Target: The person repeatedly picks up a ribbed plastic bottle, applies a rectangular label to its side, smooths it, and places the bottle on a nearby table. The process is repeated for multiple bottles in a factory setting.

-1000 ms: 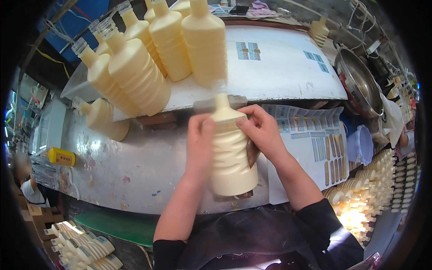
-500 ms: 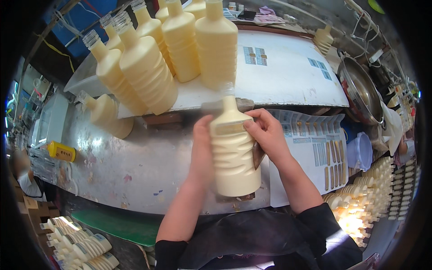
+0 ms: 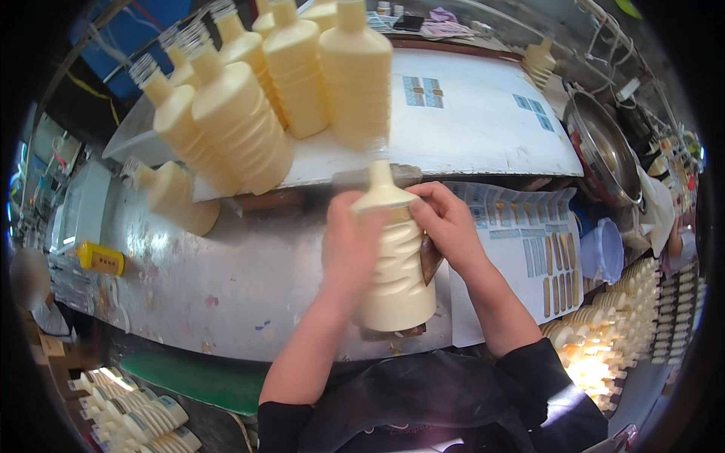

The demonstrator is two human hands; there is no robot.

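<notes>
A cream plastic bottle (image 3: 396,302) with a wavy ridged body and a clear threaded neck lies in front of me, neck pointing away, on a low brown support (image 3: 432,260). My right hand (image 3: 451,226) is closed on the right side of its shoulder, thumb pressed on the front. My left hand (image 3: 351,241), smeared by motion, lies across the left part of the bottle's upper body and hides some of it; its fingers cannot be made out. A narrow gold-toned strip (image 3: 396,214) shows partly on the bottle just below the shoulder.
Several cream bottles (image 3: 242,124) stand on the raised white board (image 3: 483,121); one bottle (image 3: 177,198) leans at the left. A label sheet (image 3: 521,260) lies right of my hands. Beyond are a metal pan (image 3: 602,147), purple bucket (image 3: 604,253) and yellow container (image 3: 100,258).
My left hand has moved right, from the bottle's left side over its front, covering part of the strip. My right hand stays at the shoulder.
</notes>
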